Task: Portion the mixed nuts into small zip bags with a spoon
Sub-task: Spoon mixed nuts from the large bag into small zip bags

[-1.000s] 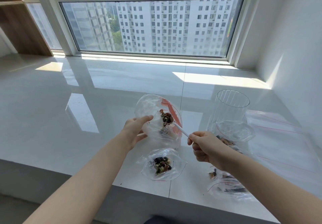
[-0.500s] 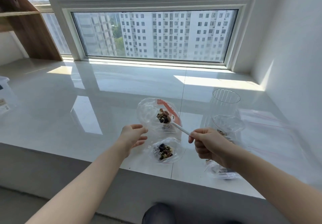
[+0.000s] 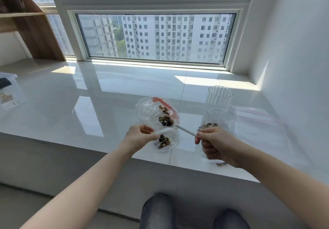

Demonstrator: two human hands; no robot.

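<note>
The right hand gripped a loaded spoon; the left hand pinched a small bag, awaiting tipping in

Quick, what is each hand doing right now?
Left hand: pinching the small clear zip bag of nuts.
Right hand: gripping the white plastic spoon loaded with mixed nuts.
</note>
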